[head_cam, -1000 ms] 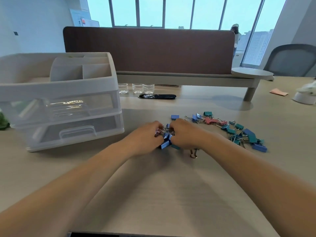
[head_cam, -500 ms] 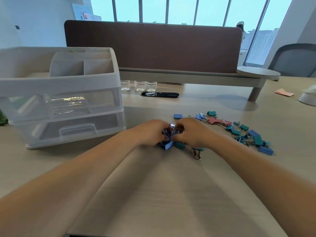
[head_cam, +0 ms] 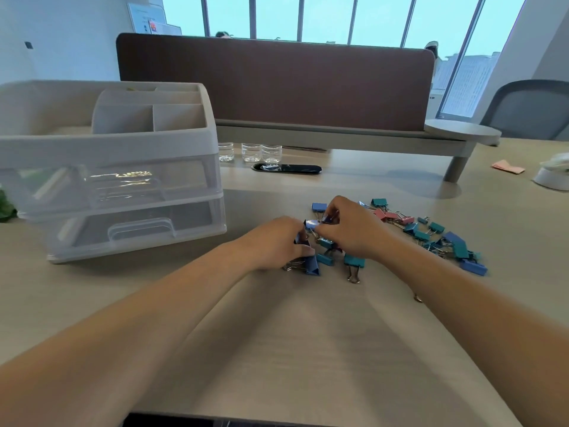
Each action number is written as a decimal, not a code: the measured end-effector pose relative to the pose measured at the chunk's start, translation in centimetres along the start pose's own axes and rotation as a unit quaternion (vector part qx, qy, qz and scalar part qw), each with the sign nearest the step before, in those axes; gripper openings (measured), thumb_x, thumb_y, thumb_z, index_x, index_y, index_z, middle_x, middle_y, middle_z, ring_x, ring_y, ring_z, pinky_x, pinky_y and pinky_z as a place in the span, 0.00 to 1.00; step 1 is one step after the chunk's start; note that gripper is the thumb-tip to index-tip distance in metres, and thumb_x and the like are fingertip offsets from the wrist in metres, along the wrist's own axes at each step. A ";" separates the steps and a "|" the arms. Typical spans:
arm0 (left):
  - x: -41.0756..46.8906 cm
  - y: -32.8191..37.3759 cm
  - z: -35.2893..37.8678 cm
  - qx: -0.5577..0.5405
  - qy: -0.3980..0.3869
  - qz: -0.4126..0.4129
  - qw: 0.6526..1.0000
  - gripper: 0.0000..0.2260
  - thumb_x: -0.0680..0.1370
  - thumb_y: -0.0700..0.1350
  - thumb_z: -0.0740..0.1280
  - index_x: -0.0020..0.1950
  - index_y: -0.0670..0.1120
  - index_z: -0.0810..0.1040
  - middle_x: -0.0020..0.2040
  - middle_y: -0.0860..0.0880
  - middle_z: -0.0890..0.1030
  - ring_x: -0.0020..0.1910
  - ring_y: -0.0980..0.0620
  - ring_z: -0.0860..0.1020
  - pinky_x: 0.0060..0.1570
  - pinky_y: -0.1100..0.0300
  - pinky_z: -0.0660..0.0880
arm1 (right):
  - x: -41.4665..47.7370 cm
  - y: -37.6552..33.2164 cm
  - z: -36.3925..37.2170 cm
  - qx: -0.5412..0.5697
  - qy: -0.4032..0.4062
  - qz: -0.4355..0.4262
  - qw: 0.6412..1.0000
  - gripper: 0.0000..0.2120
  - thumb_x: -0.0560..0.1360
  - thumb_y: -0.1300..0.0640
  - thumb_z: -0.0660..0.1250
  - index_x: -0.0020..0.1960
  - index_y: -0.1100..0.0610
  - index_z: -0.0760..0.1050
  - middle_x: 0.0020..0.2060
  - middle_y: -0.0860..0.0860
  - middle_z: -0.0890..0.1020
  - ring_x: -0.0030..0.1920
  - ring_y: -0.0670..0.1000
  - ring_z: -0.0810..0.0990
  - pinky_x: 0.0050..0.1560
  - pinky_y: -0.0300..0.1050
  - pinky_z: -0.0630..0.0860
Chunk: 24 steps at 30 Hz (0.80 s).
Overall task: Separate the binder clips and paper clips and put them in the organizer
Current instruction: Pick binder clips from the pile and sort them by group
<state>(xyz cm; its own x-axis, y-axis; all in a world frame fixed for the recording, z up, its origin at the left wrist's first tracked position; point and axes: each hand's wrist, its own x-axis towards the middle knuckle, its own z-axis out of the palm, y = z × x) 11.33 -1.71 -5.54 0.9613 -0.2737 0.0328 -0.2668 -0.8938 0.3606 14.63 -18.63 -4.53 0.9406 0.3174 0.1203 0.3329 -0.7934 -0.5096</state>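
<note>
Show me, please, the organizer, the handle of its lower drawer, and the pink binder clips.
organizer (head_cam: pixel 107 149), head view, front top rim.
lower drawer handle (head_cam: pixel 140 227), head view, middle of the handle bar.
pink binder clips (head_cam: pixel 391 215), head view, body of the middle clip.

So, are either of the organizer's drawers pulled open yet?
No, the upper drawer and lower drawer both sit closed in the organizer.

- Left hand (head_cam: pixel 277 243): forearm enters from 7 o'clock; fingers curled round blue binder clip (head_cam: pixel 311 265).
- Right hand (head_cam: pixel 354 231): forearm enters from 4 o'clock; fingers pinch small clip (head_cam: pixel 310 224), just beside left hand.
</note>
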 end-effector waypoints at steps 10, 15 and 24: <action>-0.8 0.1 0.5 -0.032 0.009 0.003 0.999 0.10 0.78 0.51 0.66 0.53 0.46 0.75 0.48 0.49 0.76 0.45 0.49 0.76 0.44 0.53 0.73 | -2.3 -1.3 -0.9 -0.085 -0.106 -0.044 0.990 0.18 0.71 0.40 0.72 0.55 0.50 0.77 0.46 0.45 0.77 0.45 0.45 0.76 0.41 0.40 0.72; -1.9 -0.4 -0.8 -0.087 0.052 -0.014 0.995 0.05 0.80 0.47 0.63 0.44 0.50 0.73 0.42 0.48 0.77 0.38 0.52 0.74 0.37 0.57 0.69 | -3.0 -2.2 -0.4 -0.138 -0.142 -0.064 0.978 0.23 0.68 0.38 0.74 0.57 0.50 0.77 0.49 0.45 0.77 0.48 0.46 0.75 0.47 0.42 0.74; -0.8 -1.7 -2.1 -0.102 0.078 -0.059 0.990 0.07 0.82 0.49 0.58 0.52 0.48 0.74 0.47 0.49 0.76 0.42 0.52 0.72 0.35 0.61 0.66 | -2.1 -2.8 -0.1 -0.199 -0.178 -0.090 0.959 0.19 0.72 0.42 0.73 0.57 0.51 0.77 0.48 0.46 0.76 0.48 0.49 0.74 0.46 0.43 0.71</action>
<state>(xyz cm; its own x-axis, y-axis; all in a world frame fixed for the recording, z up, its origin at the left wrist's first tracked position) 11.19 0.77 -4.17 0.9880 -0.0993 0.1182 -0.1484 -0.8217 0.5503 11.66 -17.11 -3.25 0.8066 0.5691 -0.1595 0.5535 -0.8220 -0.1337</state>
